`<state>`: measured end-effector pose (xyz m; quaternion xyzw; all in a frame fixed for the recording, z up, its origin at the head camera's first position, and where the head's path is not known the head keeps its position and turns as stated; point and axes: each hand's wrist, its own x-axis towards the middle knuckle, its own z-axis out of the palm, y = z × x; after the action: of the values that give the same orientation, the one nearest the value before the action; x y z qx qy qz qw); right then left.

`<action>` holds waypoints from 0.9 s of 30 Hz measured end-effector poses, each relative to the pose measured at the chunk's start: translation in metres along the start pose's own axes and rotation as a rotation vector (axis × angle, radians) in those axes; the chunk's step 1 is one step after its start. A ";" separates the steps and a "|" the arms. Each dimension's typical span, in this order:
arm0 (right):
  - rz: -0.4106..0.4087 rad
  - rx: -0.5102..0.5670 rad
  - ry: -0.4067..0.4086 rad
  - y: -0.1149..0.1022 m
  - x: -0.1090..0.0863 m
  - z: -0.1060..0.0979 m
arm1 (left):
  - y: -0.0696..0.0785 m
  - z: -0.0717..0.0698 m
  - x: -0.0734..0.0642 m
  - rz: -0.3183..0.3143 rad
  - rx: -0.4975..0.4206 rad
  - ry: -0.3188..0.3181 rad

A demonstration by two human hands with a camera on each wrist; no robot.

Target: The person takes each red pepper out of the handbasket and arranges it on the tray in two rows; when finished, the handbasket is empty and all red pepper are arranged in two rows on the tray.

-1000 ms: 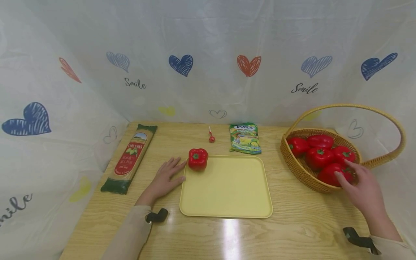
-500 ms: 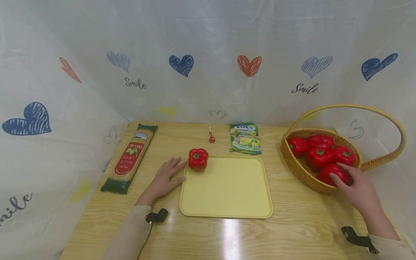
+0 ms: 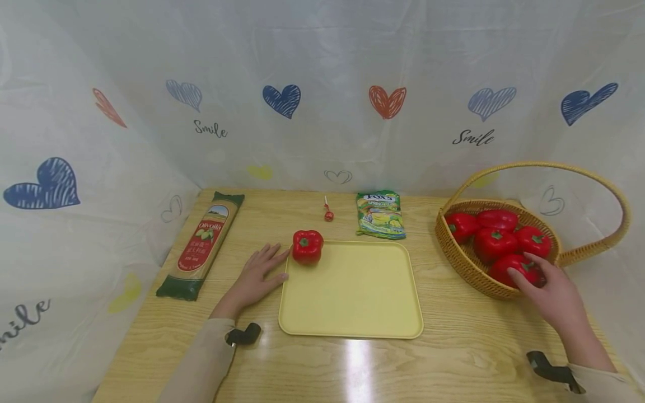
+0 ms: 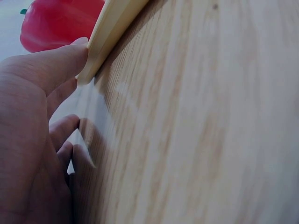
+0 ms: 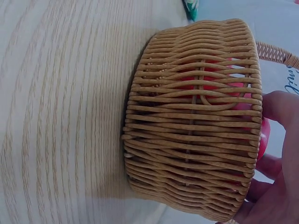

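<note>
At the tray's left edge, my left hand (image 3: 254, 278) lies with its fingers spread; in the left wrist view its thumb (image 4: 67, 58) touches the rim of the yellow tray (image 3: 355, 296). One red bell pepper (image 3: 307, 249) stands in the tray's far left corner, close to the fingertips. On the right, my right hand (image 3: 559, 294) reaches over the near rim of a wicker basket (image 3: 461, 266). Its thumb and fingers grip the nearest bell pepper (image 3: 508, 271) there. Several other red bell peppers (image 3: 495, 244) fill the basket. Its woven wall (image 5: 196, 140) hides most of them in the right wrist view.
A pasta bag (image 3: 201, 246) lies at the left of the wooden table (image 3: 282, 366). Behind the tray lie a red lollipop (image 3: 328, 215) and a green candy bag (image 3: 380, 215). The basket's tall handle (image 3: 617, 201) arches up on the right. A patterned white sheet (image 3: 322, 140) hangs behind.
My right hand has shifted slightly left and closed around the nearest pepper, which has turned and moved a little left inside the basket. My left hand stays where it was.
</note>
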<state>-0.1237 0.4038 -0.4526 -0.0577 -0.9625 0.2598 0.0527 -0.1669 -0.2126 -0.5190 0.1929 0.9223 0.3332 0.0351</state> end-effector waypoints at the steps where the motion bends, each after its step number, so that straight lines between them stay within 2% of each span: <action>1: 0.003 -0.003 -0.003 0.000 0.000 0.000 | 0.000 0.000 0.000 0.000 0.000 0.000; 7: -0.010 -0.005 0.001 -0.003 0.001 0.000 | -0.001 0.000 0.001 0.001 0.007 0.001; 15: 0.024 0.003 -0.024 -0.005 0.000 0.002 | -0.003 0.001 0.001 0.008 0.002 0.001; 27: -0.034 0.060 0.023 -0.009 0.001 0.009 | -0.003 0.001 0.001 0.001 0.002 -0.002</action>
<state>-0.1266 0.3918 -0.4552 -0.0428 -0.9545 0.2868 0.0699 -0.1690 -0.2138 -0.5219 0.1939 0.9224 0.3320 0.0357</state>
